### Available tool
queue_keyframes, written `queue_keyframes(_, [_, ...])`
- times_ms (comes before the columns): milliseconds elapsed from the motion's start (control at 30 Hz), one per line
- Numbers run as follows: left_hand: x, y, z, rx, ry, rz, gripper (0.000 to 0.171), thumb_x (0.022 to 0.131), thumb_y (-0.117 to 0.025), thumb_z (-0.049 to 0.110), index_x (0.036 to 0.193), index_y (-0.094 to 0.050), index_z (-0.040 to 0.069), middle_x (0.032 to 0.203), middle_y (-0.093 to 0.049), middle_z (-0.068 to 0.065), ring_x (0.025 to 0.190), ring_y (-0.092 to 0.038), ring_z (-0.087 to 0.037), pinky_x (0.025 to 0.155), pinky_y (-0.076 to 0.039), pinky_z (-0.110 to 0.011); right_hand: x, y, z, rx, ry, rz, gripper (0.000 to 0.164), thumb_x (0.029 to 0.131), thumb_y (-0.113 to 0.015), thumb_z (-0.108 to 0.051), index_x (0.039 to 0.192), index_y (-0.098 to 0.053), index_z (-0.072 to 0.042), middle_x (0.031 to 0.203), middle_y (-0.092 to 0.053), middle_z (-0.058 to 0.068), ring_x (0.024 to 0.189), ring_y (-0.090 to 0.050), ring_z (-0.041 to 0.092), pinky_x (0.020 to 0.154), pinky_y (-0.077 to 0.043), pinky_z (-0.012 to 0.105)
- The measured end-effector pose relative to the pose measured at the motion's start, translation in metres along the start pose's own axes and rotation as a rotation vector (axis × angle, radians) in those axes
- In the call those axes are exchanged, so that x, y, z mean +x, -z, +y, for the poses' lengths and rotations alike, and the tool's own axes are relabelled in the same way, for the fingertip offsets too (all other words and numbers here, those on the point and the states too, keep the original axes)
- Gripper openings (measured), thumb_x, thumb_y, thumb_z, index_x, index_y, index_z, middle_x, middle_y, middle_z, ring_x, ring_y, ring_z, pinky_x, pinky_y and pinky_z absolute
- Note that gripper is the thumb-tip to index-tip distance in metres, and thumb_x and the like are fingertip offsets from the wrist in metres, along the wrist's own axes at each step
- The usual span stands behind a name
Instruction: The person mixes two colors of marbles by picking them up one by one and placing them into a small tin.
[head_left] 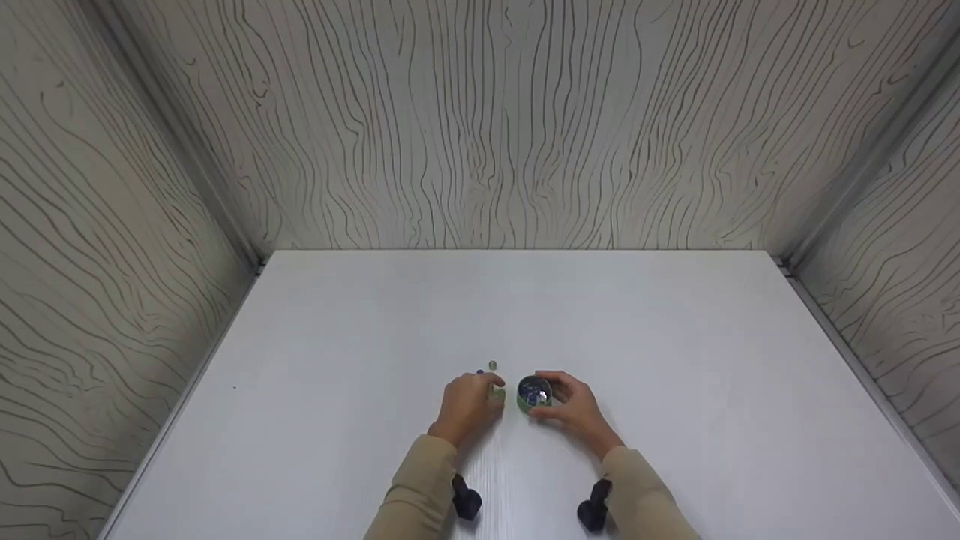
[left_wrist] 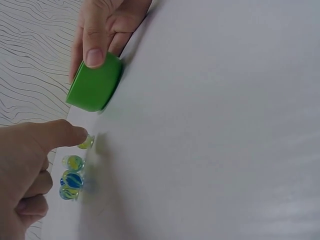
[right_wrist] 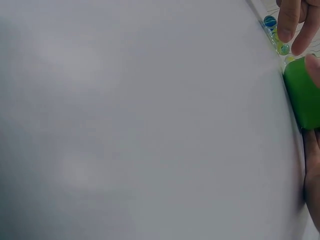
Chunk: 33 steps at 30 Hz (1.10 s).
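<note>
Wood-grain panels (head_left: 480, 127), pale with dark wavy lines, wall in the back and both sides. White bench (head_left: 337, 315) below, broad and glossy. Two tan sleeves (head_left: 416, 487) come in from the near edge, a black device (head_left: 466, 504) showing at each wrist. Both hands near the middle of the bench, facing each other. Right hand (head_left: 576, 409): grasping a small green bowl (left_wrist: 95, 82), thumb on the near side, fingers round the far side. Bowl just right of the left hand, mouth up, shiny dark blue and green inside, contents too small to make out singly. Left hand (head_left: 466, 405): released, digits apart, one tip at a yellow-green marble (left_wrist: 87, 143) nearest the bowl; not closed round it. More glass marbles (left_wrist: 73, 180), blue, green and yellow, bunched on the bench beside that hand; exact count unclear, some overlap. One green marble (head_left: 493, 365) beyond the left fingers. Smallest: dark speck (head_left: 234, 387), well off to the left.
</note>
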<state>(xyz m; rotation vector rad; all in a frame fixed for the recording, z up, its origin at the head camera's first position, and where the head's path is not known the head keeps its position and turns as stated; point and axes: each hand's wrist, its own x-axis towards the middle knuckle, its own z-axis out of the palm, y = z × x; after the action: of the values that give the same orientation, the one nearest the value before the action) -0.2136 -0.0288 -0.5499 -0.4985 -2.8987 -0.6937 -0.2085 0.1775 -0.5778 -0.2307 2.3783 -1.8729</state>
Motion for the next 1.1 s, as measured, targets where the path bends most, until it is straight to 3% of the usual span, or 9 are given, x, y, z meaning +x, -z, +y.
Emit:
queue_keyframes(633, [0.0033,-0.0014,-0.0003,-0.006,0.021,-0.044,0.018,0.085,-0.066,0.015,0.1,-0.075,0.012,0.095,-0.076,-0.006,0.089,-0.07,-0.023,0.08,-0.054,-0.035,-0.0016,-0.0008,-0.0071,-0.034,-0.064,0.015,0.066,0.071,-0.083,-0.012,0.129,-0.055,0.001,0.136,-0.056,0.022,0.132,-0.05,0.037,0.109,-0.04,0.044])
queue_keyframes(1100, [0.002,-0.0019,0.0014,0.007,0.028,-0.028,0.021,0.085,-0.061,0.015,0.099,-0.075,0.011,0.091,-0.075,-0.006,0.084,-0.069,-0.024,0.076,-0.054,-0.035,-0.0008,-0.0015,-0.0046,0.007,-0.069,0.012,0.065,0.071,-0.083,-0.011,0.128,-0.055,0.001,0.136,-0.056,0.022,0.133,-0.049,0.038,0.111,-0.038,0.044])
